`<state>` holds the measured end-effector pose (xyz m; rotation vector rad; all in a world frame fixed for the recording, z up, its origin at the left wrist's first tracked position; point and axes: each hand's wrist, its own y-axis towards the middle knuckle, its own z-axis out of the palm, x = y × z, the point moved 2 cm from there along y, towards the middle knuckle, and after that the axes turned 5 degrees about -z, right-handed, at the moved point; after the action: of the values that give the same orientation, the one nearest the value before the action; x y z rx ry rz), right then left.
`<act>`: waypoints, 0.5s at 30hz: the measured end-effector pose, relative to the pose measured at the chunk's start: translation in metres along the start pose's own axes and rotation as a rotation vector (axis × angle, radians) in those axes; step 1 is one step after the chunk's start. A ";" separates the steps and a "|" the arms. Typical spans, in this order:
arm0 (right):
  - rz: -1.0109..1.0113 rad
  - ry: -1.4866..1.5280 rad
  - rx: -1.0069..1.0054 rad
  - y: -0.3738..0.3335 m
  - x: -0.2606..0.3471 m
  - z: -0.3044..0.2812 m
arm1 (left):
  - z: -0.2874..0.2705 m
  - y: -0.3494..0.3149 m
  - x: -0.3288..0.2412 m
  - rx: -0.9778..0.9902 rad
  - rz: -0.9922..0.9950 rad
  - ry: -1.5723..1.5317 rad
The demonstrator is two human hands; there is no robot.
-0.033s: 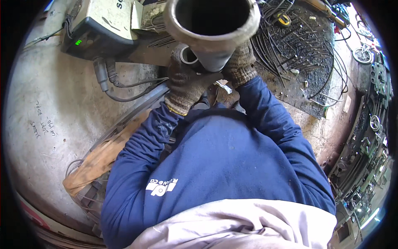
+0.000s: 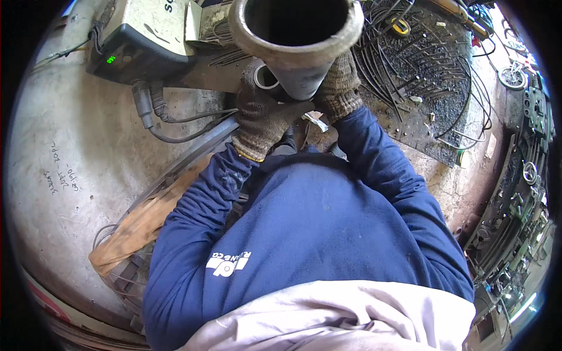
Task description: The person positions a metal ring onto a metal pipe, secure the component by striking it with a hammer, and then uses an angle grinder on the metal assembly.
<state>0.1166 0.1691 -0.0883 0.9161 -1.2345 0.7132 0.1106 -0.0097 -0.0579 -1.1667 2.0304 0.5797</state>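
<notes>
A grey metal pipe piece (image 2: pixel 301 81) with a wide open mouth and thick rim is held up at the top of the view, narrowing downward. A short round tube (image 2: pixel 267 78) shows at its left side, beside my left hand's fingers; whether the two are joined I cannot tell. My left hand (image 2: pixel 260 114), in a dark knitted glove, is closed around the lower left of the pieces, its thumb reaching under the pipe's narrow end. On the opposite side my gloved right hand (image 2: pixel 341 88) grips the pipe piece, most of its fingers hidden behind the metal.
A welding machine (image 2: pixel 143 44) with a green display and thick cables (image 2: pixel 175 126) stands at far left. Right of the pipe, a dark metal table (image 2: pixel 421 99) carries rods, black cable and a yellow tape measure (image 2: pixel 400 27). Tan cloth (image 2: pixel 152 216) lies at left; metal parts (image 2: pixel 521 169) line the right edge.
The pipe piece has shifted very slightly to the left and upward in my grip. Both hands stay closed on it in nearly the same place.
</notes>
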 end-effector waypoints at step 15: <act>0.389 -0.076 0.029 -0.051 0.025 -0.033 | 0.008 -0.010 -0.003 -0.255 -0.152 -0.063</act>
<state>0.1808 0.1735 -0.0763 0.7377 -1.4937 1.0127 0.1231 -0.0078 -0.0609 -1.4196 1.8339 0.8059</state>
